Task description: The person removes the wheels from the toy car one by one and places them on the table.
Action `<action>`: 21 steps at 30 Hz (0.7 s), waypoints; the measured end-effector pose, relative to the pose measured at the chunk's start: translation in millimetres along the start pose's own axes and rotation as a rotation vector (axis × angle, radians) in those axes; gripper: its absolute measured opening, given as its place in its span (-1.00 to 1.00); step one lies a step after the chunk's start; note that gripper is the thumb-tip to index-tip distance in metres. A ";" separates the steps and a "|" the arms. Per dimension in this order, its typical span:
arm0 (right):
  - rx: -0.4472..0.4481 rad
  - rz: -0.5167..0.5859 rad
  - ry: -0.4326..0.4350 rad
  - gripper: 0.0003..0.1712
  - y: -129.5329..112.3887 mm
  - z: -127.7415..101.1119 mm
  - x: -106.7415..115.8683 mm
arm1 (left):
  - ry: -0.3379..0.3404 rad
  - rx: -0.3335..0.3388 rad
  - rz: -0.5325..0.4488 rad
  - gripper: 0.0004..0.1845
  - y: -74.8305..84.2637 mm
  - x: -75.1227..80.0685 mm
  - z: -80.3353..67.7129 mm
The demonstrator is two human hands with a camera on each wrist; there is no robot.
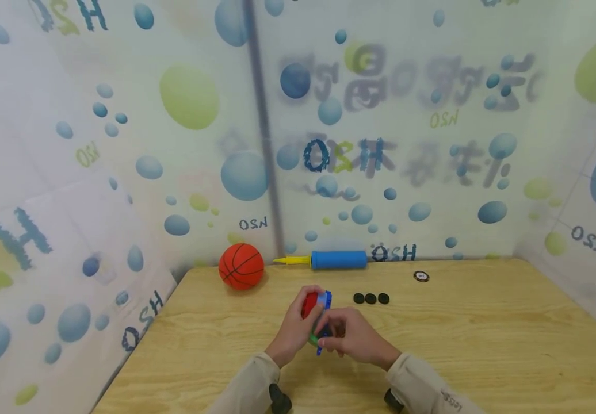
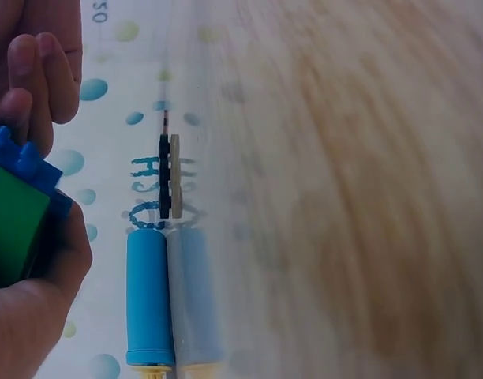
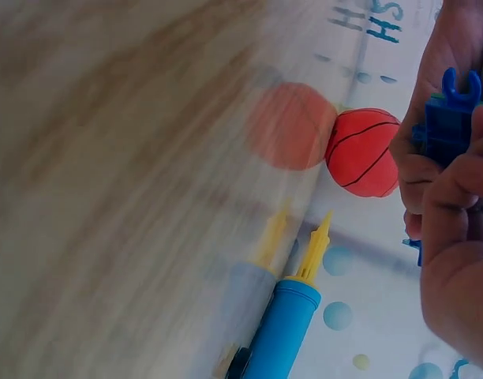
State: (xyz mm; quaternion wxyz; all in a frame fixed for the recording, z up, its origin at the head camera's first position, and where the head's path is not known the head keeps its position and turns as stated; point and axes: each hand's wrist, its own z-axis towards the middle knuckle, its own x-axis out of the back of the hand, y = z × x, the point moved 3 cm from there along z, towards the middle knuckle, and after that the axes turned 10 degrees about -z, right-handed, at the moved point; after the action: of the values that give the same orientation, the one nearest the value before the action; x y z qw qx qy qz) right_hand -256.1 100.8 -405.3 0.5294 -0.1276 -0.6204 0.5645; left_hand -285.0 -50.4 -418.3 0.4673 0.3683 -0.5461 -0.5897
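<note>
A red, blue and green plastic toy (image 1: pixel 309 305) is held above the table, in front of the person. My left hand (image 1: pixel 293 332) grips it from the left, the thumb lying across it. At its right side my right hand (image 1: pixel 357 340) has bent fingers and pinches the blue edge, though the fingertips are partly hidden. In the left wrist view the toy shows a green block face (image 2: pixel 14 225) with blue knobs (image 2: pixel 24 162) along its rim. A blue piece (image 3: pixel 447 130) with a U-shaped clip sticks out between the hands in the right wrist view.
Along the back of the wooden table (image 1: pixel 474 345) lie a red basketball (image 1: pixel 241 266) and a blue hand pump (image 1: pixel 338 260) with a yellow nozzle. Three black discs (image 1: pixel 371 298) sit in a row right of the hands. Farther right is a poker chip (image 1: pixel 421 276).
</note>
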 end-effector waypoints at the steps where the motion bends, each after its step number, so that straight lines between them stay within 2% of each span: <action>1: 0.008 -0.009 0.005 -0.85 -0.1 0.0 0.1 | 0.002 0.000 0.006 -0.68 -0.2 -0.2 0.8; 8: 0.011 -0.059 0.034 -0.88 4.7 1.2 -1.3 | 0.008 0.012 0.035 -0.73 0.1 -1.9 1.9; 13: 0.005 -0.109 0.042 -0.91 6.8 1.4 -2.0 | -0.004 -0.012 0.053 -0.75 2.6 -3.6 2.2; 19: 0.070 -0.143 0.063 -0.91 -3.5 0.8 1.4 | -0.010 -0.072 0.125 -0.79 12.4 -3.4 5.3; 21: 0.118 -0.191 0.086 -0.90 -8.1 0.8 2.0 | -0.007 -0.099 0.152 -0.79 15.5 -2.4 6.5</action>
State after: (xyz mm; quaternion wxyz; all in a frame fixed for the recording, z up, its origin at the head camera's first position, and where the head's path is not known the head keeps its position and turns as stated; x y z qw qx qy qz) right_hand -254.0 99.2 -397.4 0.6136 -0.0606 -0.5719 0.5411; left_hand -288.2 -45.6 -402.3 0.5265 0.3003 -0.5442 -0.5801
